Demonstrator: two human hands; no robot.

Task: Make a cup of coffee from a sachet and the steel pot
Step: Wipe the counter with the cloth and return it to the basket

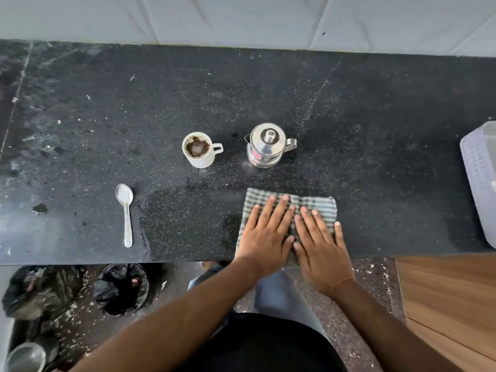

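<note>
left hand [264,234], right hand [320,244] spread flat on cloth [316,204] | cup [200,151], pot [267,146] behind

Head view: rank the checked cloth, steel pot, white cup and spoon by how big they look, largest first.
1. Checked cloth, partly covered by both hands.
2. Steel pot.
3. White cup and spoon: unsure; the spoon is longer but thin, and nearer the camera.

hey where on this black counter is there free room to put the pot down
Bare black stone counter lies right of the lidded steel pot, up to the clear plastic container. The whole back strip is bare too. It is crowded in front: both hands press the checked cloth.
</note>
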